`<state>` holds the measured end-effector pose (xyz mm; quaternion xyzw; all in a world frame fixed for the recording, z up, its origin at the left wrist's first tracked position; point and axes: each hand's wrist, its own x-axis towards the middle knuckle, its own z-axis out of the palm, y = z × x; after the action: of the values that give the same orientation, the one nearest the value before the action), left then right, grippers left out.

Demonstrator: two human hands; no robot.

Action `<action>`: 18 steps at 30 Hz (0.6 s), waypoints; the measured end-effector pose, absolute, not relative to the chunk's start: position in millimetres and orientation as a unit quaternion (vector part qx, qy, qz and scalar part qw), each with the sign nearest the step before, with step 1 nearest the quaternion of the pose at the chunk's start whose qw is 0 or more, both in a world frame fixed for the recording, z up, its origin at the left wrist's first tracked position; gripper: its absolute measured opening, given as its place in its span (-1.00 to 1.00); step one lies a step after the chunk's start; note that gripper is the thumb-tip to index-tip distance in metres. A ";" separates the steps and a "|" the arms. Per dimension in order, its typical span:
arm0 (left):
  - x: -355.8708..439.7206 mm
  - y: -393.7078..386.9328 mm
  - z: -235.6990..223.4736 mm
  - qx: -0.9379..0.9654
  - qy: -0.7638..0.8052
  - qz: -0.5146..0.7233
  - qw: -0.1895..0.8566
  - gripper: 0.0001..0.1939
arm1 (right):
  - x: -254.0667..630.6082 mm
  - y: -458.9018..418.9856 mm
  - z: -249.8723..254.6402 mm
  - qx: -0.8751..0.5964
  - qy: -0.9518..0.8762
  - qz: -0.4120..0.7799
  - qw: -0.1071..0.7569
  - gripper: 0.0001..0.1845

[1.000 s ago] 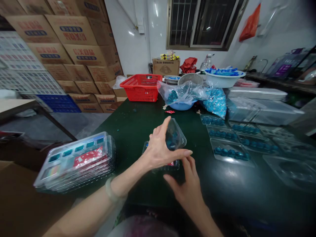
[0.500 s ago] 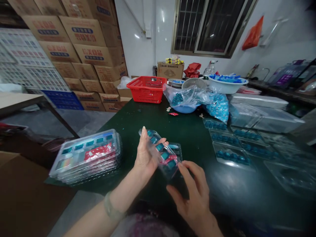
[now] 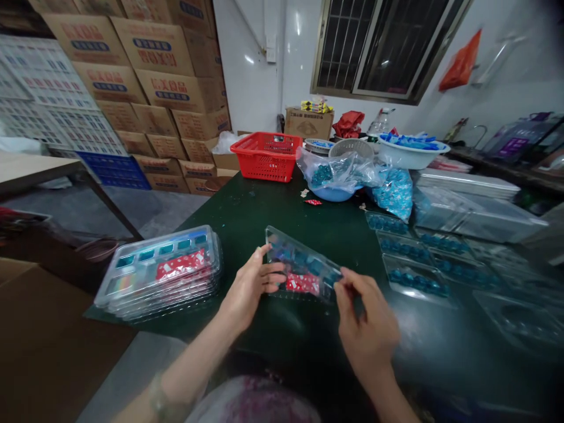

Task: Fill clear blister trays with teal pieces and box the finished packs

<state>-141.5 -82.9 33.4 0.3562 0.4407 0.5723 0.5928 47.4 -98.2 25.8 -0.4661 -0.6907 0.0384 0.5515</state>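
Clear plastic tray swung down nearly flat, long axis running far-left to near-right; left hand at left edge, grip unclear; right hand pinching right corner; hands apart.

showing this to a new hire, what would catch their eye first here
The first thing is the clear plastic blister tray with blue and red contents, tilted between the person's left hand and right hand mid-table. Next comes the bright red plastic basket at the far edge of the dark green table, then the tall wall of stacked brown cardboard cartons behind it to the left.
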 end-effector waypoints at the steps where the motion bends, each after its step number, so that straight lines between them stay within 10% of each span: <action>1: -146.7 -84.5 32.2 0.393 0.487 0.555 0.549 -0.45 | 49.9 -90.0 26.9 -0.488 -0.675 0.074 0.549 -0.71; 8: -168.9 -82.8 13.0 0.569 0.635 0.408 0.327 -0.64 | 59.0 -14.9 -9.3 -0.542 -0.627 0.289 0.479 -0.58; 18: -169.0 -79.2 -5.5 0.646 0.722 0.184 0.164 -0.64 | 63.3 14.0 -40.5 -0.611 -0.668 0.251 0.342 -0.55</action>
<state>-169.0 -79.2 -5.5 0.6460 0.7224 0.1839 0.1645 63.3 14.0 -40.5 -0.6113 -0.6682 0.2512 0.3415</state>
